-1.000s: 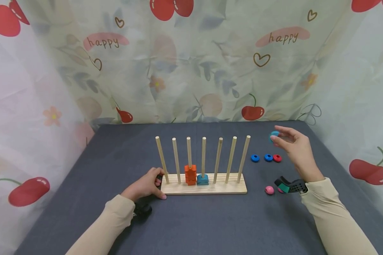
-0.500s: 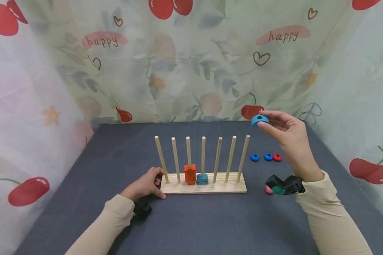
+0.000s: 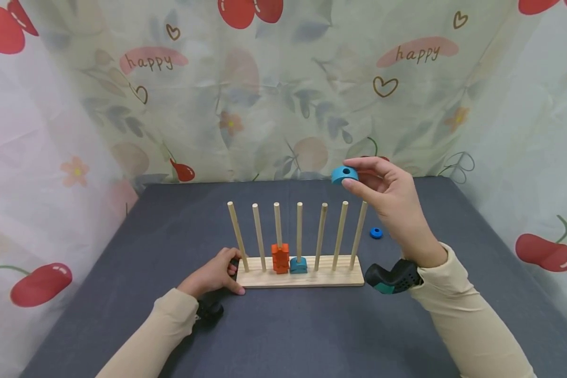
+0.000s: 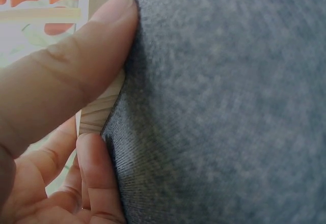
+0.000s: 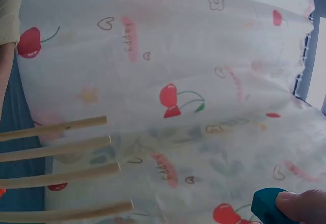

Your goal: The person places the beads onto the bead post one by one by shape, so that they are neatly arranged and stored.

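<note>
A pale wooden base (image 3: 260, 281) with a row of several upright pegs stands on the dark cloth. My left hand (image 3: 216, 274) grips its left end; in the left wrist view the thumb (image 4: 109, 35) lies along the front edge and curled fingers are at the end. Stacked orange pieces (image 3: 280, 259) sit on the third peg from the left, and a light blue piece (image 3: 298, 265) on the fourth. My right hand (image 3: 391, 202) pinches a light blue half-round bead (image 3: 341, 176) with a hole on top, between thumb and fingers, above the right-hand pegs. The right wrist view shows this bead (image 5: 267, 206) under the thumb.
A small blue ring bead (image 3: 376, 232) lies on the cloth right of the base, beside my right forearm. The tall pegs (image 3: 360, 231) stick up below the raised hand. A patterned curtain (image 3: 264, 105) closes off the back and sides.
My right hand has lifted the light blue bead from the back right and carried it left toward the pegs. Its arm now covers several beads on the cloth. The left hand stays put.
</note>
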`<action>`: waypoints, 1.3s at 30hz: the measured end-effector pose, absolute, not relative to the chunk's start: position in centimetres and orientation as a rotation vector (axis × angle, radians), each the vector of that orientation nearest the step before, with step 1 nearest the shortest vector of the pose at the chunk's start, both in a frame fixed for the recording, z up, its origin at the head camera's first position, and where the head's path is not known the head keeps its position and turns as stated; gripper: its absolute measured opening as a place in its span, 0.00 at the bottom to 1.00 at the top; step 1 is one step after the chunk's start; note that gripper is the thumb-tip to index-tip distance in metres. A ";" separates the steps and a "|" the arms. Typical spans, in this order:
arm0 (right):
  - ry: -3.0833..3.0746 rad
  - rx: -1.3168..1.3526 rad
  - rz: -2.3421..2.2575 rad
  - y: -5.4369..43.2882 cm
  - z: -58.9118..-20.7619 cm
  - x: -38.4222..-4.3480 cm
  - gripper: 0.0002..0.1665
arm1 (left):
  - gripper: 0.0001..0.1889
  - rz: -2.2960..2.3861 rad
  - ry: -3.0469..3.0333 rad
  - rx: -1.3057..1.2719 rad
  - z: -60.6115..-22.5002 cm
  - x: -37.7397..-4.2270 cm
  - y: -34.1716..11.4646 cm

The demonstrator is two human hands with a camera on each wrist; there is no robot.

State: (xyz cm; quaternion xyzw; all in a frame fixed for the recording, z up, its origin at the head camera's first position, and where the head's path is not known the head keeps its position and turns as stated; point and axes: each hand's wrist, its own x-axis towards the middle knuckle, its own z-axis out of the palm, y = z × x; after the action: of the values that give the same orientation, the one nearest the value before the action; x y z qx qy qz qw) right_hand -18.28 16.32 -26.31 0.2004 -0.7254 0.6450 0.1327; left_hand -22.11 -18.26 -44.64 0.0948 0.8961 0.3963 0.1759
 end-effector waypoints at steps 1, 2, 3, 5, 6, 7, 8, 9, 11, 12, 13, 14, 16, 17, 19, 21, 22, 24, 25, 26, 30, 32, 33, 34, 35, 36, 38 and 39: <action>-2.116 0.595 1.856 16.0 -26.4 -18.4 0.19 | 0.38 1.124 2.537 0.266 -44.6 -22.1 -18.3; -2.125 0.608 1.847 15.6 -26.6 -18.5 0.19 | 0.38 1.124 2.536 0.267 -44.6 -22.1 -18.3; -2.137 0.619 1.832 15.3 -26.8 -18.6 0.19 | 0.38 1.125 2.535 0.268 -44.6 -22.1 -18.2; -2.156 0.646 1.803 14.7 -27.2 -18.9 0.20 | 0.38 1.129 2.534 0.268 -44.5 -22.1 -18.2; -2.167 0.654 1.797 14.4 -27.5 -19.0 0.21 | 0.37 1.129 2.534 0.271 -44.5 -22.1 -18.2; -2.177 0.662 1.788 14.1 -27.8 -19.1 0.21 | 0.37 1.129 2.533 0.273 -44.5 -22.1 -18.2; -2.186 0.665 1.779 13.8 -28.1 -19.2 0.22 | 0.37 1.129 2.531 0.278 -44.5 -22.2 -18.2; -2.200 0.666 1.761 13.6 -28.4 -19.3 0.22 | 0.37 1.131 2.530 0.277 -44.5 -22.2 -18.2; -2.223 0.670 1.730 13.1 -28.9 -19.4 0.22 | 0.37 1.133 2.528 0.282 -44.6 -22.2 -18.2; -2.233 0.670 1.712 12.8 -29.1 -19.5 0.22 | 0.37 1.132 2.526 0.288 -44.6 -22.2 -18.2; -2.245 0.674 1.689 12.6 -29.4 -19.5 0.22 | 0.37 1.133 2.525 0.289 -44.6 -22.2 -18.2; -2.259 0.677 1.668 12.4 -29.6 -19.5 0.21 | 0.37 1.133 2.526 0.289 -44.6 -22.2 -18.2; -2.285 0.696 1.611 12.0 -30.1 -19.4 0.21 | 0.37 1.133 2.528 0.288 -44.7 -22.2 -18.3; -2.298 0.704 1.581 11.8 -30.3 -19.4 0.21 | 0.37 1.132 2.529 0.288 -44.7 -22.2 -18.3; -2.327 0.716 1.526 11.6 -30.7 -19.4 0.20 | 0.37 1.132 2.531 0.285 -44.7 -22.2 -18.3; -2.339 0.721 1.485 11.4 -31.1 -19.4 0.20 | 0.37 1.133 2.531 0.284 -44.7 -22.2 -18.3; -2.345 0.721 1.469 11.4 -31.2 -19.4 0.20 | 0.37 1.133 2.531 0.283 -44.8 -22.2 -18.3; -2.349 0.720 1.447 11.3 -31.3 -19.5 0.20 | 0.37 1.135 2.530 0.279 -44.8 -22.2 -18.3; -2.349 0.718 1.436 11.3 -31.3 -19.5 0.20 | 0.37 1.135 2.530 0.276 -44.8 -22.2 -18.3; -2.352 0.717 1.429 11.3 -31.3 -19.6 0.20 | 0.37 1.135 2.531 0.274 -44.8 -22.2 -18.3; -2.384 0.703 1.403 11.1 -31.4 -19.7 0.19 | 0.37 1.133 2.532 0.269 -44.8 -22.2 -18.3; -2.407 0.679 1.395 11.1 -31.5 -19.7 0.19 | 0.38 1.130 2.533 0.270 -44.8 -22.2 -18.3; -2.416 0.663 1.394 11.0 -31.6 -19.7 0.19 | 0.38 1.130 2.532 0.270 -44.8 -22.2 -18.3; -2.421 0.649 1.401 11.0 -31.7 -19.7 0.19 | 0.38 1.131 2.533 0.266 -44.8 -22.2 -18.3; -2.424 0.635 1.412 11.0 -31.9 -19.8 0.20 | 0.38 1.132 2.534 0.262 -44.8 -22.2 -18.3; -2.424 0.622 1.430 10.9 -32.0 -19.8 0.20 | 0.38 1.129 2.534 0.264 -44.8 -22.2 -18.3; -2.414 0.600 1.481 10.8 -32.4 -19.8 0.20 | 0.38 1.125 2.535 0.261 -44.7 -22.2 -18.3; -2.402 0.593 1.515 10.8 -32.6 -19.8 0.21 | 0.38 1.128 2.534 0.257 -44.7 -22.2 -18.3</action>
State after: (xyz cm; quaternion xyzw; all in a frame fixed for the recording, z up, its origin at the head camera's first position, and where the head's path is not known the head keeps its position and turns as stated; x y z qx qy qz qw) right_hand -19.84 10.77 -32.64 0.2031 -0.8220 0.5184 0.1201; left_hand -22.17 -18.26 -44.72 0.0907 0.8954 0.3985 0.1769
